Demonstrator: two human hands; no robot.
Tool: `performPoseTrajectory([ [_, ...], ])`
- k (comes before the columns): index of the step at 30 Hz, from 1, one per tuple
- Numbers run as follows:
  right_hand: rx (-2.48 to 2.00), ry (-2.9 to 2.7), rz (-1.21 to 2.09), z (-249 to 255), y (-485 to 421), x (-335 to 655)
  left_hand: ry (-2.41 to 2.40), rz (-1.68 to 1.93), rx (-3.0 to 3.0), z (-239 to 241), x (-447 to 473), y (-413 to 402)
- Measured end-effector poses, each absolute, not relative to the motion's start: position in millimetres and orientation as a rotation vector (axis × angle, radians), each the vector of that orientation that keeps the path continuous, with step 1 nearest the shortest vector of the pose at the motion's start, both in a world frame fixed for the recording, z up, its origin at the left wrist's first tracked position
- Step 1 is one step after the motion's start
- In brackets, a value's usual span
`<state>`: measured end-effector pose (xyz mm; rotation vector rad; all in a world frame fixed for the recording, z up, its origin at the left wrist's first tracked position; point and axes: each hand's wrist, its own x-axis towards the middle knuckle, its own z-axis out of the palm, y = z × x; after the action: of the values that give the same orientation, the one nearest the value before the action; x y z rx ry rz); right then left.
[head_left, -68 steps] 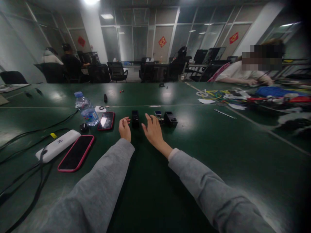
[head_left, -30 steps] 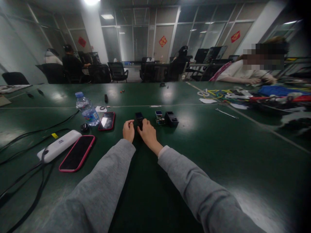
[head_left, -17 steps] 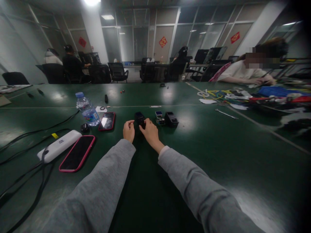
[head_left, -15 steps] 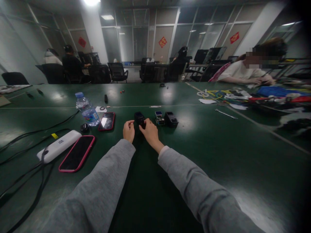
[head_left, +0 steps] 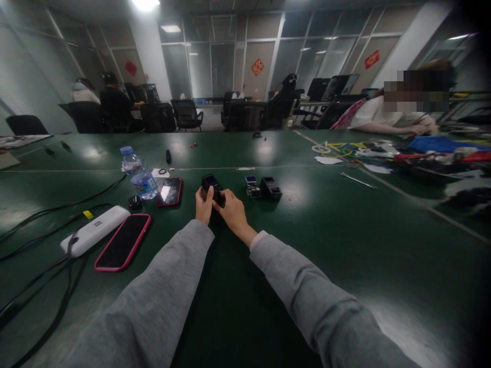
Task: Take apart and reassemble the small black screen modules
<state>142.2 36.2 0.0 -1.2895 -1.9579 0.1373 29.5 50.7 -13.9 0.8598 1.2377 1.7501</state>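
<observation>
Both hands grip a small black box-shaped device [head_left: 210,181] with a dark window on its upper face. My left hand [head_left: 203,205] is closed on its left side, thumb laid on the front. My right hand [head_left: 231,208] pinches its lower right end, and the fingers cover that part. Just right of the hands lies a small circuit board [head_left: 252,188] with a little screen. Touching or nearly touching it stands a similar black case [head_left: 270,188] with openings in its face.
On the left lie a water bottle [head_left: 139,174], a phone [head_left: 169,192], a pink-edged phone [head_left: 123,243], a white power bank [head_left: 95,230] and black cables [head_left: 65,294]. A metal tool [head_left: 358,180] and tangled wires [head_left: 341,148] lie right, near a seated person [head_left: 379,120].
The black device has moved left and turned its windowed face more toward me. My left hand, beside it before, has taken hold of it; my right hand shifted slightly left with it.
</observation>
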Motion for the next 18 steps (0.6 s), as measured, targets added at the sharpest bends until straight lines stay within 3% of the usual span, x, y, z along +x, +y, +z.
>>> performPoseTrajectory([
  [18, -1.185, -2.018, 0.248, -9.9, 42.9, 138.9, 1.285, 1.772, 0.764, -19.5, 21.5, 59.0],
])
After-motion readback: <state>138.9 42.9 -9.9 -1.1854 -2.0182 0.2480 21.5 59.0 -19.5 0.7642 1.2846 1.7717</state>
